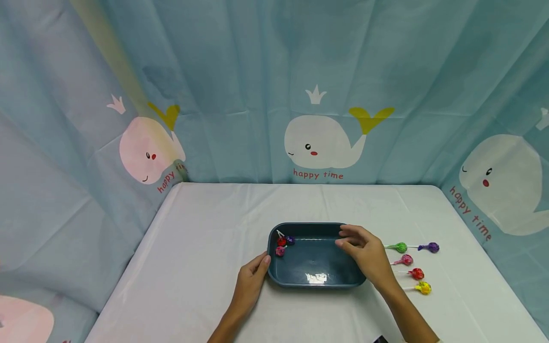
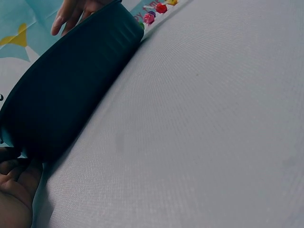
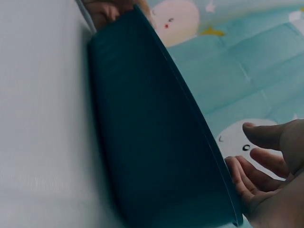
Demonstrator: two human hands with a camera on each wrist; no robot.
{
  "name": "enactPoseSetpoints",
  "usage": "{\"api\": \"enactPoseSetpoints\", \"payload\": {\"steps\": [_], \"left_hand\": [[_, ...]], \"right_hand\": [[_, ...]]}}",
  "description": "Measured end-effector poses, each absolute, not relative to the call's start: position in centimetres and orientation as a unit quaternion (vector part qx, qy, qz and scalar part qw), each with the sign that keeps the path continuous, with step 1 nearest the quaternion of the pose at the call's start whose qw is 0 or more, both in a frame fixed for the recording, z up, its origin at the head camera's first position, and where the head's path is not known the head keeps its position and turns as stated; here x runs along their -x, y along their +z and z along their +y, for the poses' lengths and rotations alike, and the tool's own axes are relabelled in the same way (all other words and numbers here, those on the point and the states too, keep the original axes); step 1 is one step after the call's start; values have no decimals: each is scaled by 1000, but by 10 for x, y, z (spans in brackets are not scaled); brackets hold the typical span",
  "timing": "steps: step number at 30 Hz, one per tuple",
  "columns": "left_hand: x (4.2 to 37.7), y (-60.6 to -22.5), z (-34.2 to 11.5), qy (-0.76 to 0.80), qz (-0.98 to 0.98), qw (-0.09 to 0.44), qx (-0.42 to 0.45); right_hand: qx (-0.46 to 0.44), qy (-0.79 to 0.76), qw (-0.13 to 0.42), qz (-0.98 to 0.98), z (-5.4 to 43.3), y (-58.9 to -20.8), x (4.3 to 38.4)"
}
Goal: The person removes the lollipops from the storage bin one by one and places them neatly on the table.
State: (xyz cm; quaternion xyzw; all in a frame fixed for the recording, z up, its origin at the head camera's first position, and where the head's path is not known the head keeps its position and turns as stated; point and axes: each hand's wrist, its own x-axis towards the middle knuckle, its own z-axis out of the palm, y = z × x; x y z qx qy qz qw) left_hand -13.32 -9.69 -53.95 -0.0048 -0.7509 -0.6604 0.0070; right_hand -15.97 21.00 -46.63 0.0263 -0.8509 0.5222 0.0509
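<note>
A dark blue-green tray (image 1: 317, 285) stands on the white cloth, its left end gripped by my left hand (image 1: 250, 280) with the thumb at the rim. Three lollipops lie in its left part: a red one (image 1: 281, 241), a purple one (image 1: 290, 240) and a pink one (image 1: 280, 251). Over the tray's right end is my right hand (image 1: 364, 252), holding nothing, its fingers loosely bent and the thumb apart from them. In the right wrist view, those fingers (image 3: 256, 178) show beside the tray's rim (image 3: 190, 104).
Right of the tray lie more lollipops: green (image 1: 401, 247), purple (image 1: 433, 247), pink (image 1: 406, 259), red (image 1: 416, 274) and yellow (image 1: 424, 287). A whale-print curtain (image 1: 240, 95) surrounds the table (image 1: 193, 267) at the back and sides. A small black object (image 1: 380, 339) shows at the bottom edge.
</note>
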Motion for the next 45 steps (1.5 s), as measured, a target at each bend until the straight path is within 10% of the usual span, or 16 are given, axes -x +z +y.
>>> {"api": "enactPoseSetpoints", "payload": {"steps": [45], "left_hand": [[133,-538,-97,-660,-751,18,10]], "right_hand": [[-8,521,-6,-853,129,-488,194]]}}
